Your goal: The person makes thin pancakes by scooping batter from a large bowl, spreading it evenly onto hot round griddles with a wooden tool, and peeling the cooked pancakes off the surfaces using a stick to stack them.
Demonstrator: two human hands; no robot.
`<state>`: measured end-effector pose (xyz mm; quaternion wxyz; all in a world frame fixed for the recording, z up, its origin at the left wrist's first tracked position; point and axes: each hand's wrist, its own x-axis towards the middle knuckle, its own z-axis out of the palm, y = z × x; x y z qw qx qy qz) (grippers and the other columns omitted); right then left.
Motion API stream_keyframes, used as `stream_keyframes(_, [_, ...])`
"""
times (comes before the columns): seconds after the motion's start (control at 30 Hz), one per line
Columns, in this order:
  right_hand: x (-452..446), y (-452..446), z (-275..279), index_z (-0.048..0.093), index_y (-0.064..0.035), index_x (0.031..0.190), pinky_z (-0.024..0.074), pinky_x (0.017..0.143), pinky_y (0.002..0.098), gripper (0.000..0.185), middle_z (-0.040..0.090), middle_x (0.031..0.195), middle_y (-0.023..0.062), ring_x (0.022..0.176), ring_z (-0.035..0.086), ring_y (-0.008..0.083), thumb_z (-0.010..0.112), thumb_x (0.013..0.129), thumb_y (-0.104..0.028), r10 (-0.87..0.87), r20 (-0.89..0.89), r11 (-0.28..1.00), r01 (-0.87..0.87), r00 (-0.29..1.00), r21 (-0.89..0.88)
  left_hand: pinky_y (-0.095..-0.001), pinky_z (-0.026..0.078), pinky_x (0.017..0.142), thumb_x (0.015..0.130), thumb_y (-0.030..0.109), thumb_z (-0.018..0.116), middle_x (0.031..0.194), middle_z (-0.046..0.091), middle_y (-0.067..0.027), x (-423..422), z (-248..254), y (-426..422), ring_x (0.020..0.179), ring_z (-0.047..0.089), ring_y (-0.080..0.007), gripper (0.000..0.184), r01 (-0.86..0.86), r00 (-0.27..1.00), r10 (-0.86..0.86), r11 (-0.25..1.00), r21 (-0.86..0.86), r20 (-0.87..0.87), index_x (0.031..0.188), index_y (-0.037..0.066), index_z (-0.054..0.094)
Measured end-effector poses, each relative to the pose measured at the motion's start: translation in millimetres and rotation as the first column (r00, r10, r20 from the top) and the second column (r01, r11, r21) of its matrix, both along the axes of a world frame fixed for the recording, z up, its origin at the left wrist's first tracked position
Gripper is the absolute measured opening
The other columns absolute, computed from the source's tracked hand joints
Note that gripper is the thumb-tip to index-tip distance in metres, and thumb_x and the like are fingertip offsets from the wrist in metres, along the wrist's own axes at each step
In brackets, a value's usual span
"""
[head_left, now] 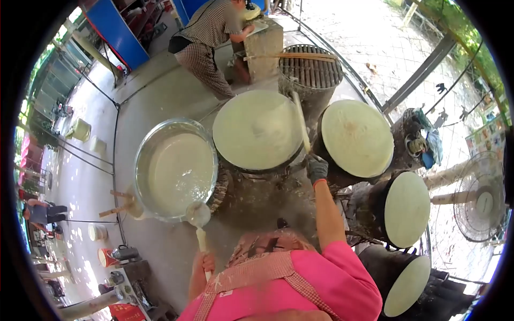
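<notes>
At the left, two wooden pegs (115, 211) jut out leftward from beneath a wide metal basin (140, 166), which holds pale, liquid batter (179, 166). At the basin's near right rim is the bowl of a ladle (198, 215); its long axis runs away from the person's body, leaning slightly left, with the bowl at the far end and the handle toward the body. The bare left hand (204, 262) is closed around that handle, fingers curled with no gap.

Further off, a co-worker (206, 40) bends over a block (266, 51). Just right of the basin, a large round pale sheet (258, 130) covers a pan. Over its right edge lies a long, thin stick (301, 120), its far end pointing away from the person and tilted left, its near end in the gloved right hand (317, 168). The dark glove's fingers appear wrapped snugly around the stick, though its blade may or may not touch the sheet; I cannot tell.

Beyond the stick stands a slatted barrel (310, 77). Right of the glove is a second round sheet (357, 138), then two more along the right side, the upper one (407, 209) and the lower one (408, 286), and finally a fan (480, 198).
</notes>
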<state>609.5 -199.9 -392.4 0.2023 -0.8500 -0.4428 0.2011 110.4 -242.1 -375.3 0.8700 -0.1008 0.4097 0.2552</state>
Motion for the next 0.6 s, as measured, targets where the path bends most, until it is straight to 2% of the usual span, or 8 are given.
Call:
stream_keyframes(0.07, [-18.9, -1.9, -60.0, 0.061, -0.0094, 0.085, 0.0443, 0.062, 0.0336, 0.016, 0.060, 0.083, 0.0096, 0.070, 0.056, 0.0193, 0.051, 0.074, -0.016, -0.071, 0.064, 0.995, 0.066, 0.995, 0.080, -0.0200, 0.024, 0.030, 0.082, 0.009, 0.041, 0.050, 0.029, 0.0034, -7.1, 4.4, 6.7, 0.035, 0.026, -0.0065, 0.008, -0.034, 0.999, 0.034, 0.998, -0.045, -0.011, 0.075, 0.009, 0.043])
stream_keyframes(0.13, [-51.4, 7.6, -174.8, 0.061, -0.0104, 0.083, 0.0442, 0.059, 0.0313, 0.013, 0.060, 0.077, 0.0087, 0.067, 0.055, 0.0184, 0.051, 0.074, -0.014, 0.148, 0.373, 0.986, -0.108, 0.916, -0.127, -0.0205, 0.027, 0.032, 0.085, 0.012, 0.038, 0.051, 0.032, 0.0027, -7.9, 6.5, 10.6, 0.037, 0.027, -0.0066, 0.019, -0.095, 0.995, 0.093, 0.989, -0.109, -0.017, 0.066, 0.008, 0.036])
stream_keyframes(0.2, [-59.1, 2.0, -248.8, 0.058, -0.0086, 0.089, 0.0438, 0.058, 0.0277, 0.017, 0.059, 0.080, 0.0070, 0.068, 0.054, 0.0161, 0.048, 0.078, -0.015, 0.185, 0.364, 0.972, -0.116, 0.913, -0.203, -0.0203, 0.028, 0.032, 0.083, 0.015, 0.041, 0.050, 0.033, 0.0028, -5.4, 3.2, 16.2, 0.036, 0.030, -0.0069, 0.022, -0.136, 0.983, 0.160, 0.963, -0.234, 0.087, 0.062, 0.010, 0.036])
stream_keyframes(0.3, [-32.4, -9.7, -110.9, 0.061, -0.0060, 0.081, 0.0434, 0.056, 0.0303, 0.022, 0.060, 0.070, 0.0079, 0.063, 0.056, 0.0193, 0.050, 0.078, -0.025, -0.239, -0.056, 0.949, 0.245, 0.969, 0.200, -0.0211, 0.029, 0.032, 0.081, 0.018, 0.043, 0.049, 0.033, 0.0024, -21.0, -8.8, 18.9, 0.036, 0.032, -0.0075, 0.023, -0.139, 0.982, 0.167, 0.951, -0.275, 0.082, 0.060, 0.010, 0.036])
stream_keyframes(0.37, [1.6, 2.7, -43.0, 0.062, -0.0043, 0.075, 0.0431, 0.055, 0.0320, 0.030, 0.061, 0.064, 0.0085, 0.060, 0.057, 0.0215, 0.052, 0.079, -0.032, -0.377, -0.428, 0.776, 0.532, 0.821, 0.337, -0.0218, 0.030, 0.032, 0.081, 0.018, 0.043, 0.049, 0.033, 0.0020, -29.2, -21.0, 23.9, 0.036, 0.033, -0.0078, 0.023, -0.113, 0.975, 0.153, 0.966, -0.232, 0.160, 0.060, 0.010, 0.037])
stream_keyframes(0.43, [53.6, 36.2, -86.8, 0.062, -0.0068, 0.068, 0.0437, 0.054, 0.0381, 0.033, 0.059, 0.062, 0.0151, 0.061, 0.058, 0.0300, 0.046, 0.080, -0.034, -0.447, -0.128, 0.861, 0.464, 0.885, 0.207, -0.0223, 0.030, 0.033, 0.081, 0.018, 0.043, 0.050, 0.033, 0.0017, -30.9, -29.6, 22.9, 0.036, 0.033, -0.0081, 0.022, -0.091, 0.927, 0.157, 0.975, -0.201, 0.340, 0.061, 0.009, 0.038])
stream_keyframes(0.47, [62.7, 47.3, -90.8, 0.062, -0.0082, 0.071, 0.0439, 0.054, 0.0398, 0.031, 0.058, 0.064, 0.0156, 0.061, 0.057, 0.0316, 0.046, 0.079, -0.032, -0.381, 0.077, 0.924, 0.376, 0.921, 0.073, -0.0218, 0.030, 0.033, 0.081, 0.019, 0.043, 0.050, 0.033, 0.0019, -25.7, -30.4, 26.4, 0.037, 0.033, -0.0077, 0.023, -0.092, 0.926, 0.158, 0.975, -0.201, 0.343, 0.061, 0.009, 0.038])
stream_keyframes(0.6, [25.5, 31.4, -45.4, 0.061, -0.0149, 0.090, 0.0429, 0.053, 0.0410, 0.027, 0.057, 0.060, 0.0140, 0.057, 0.056, 0.0300, 0.046, 0.079, -0.034, 0.072, 0.355, 0.985, -0.123, 0.932, 0.123, -0.0194, 0.028, 0.034, 0.082, 0.020, 0.044, 0.050, 0.032, 0.0035, -11.4, -45.4, 56.4, 0.039, 0.032, -0.0059, 0.025, -0.074, 0.978, 0.080, 0.997, -0.037, 0.194, 0.060, 0.011, 0.037])
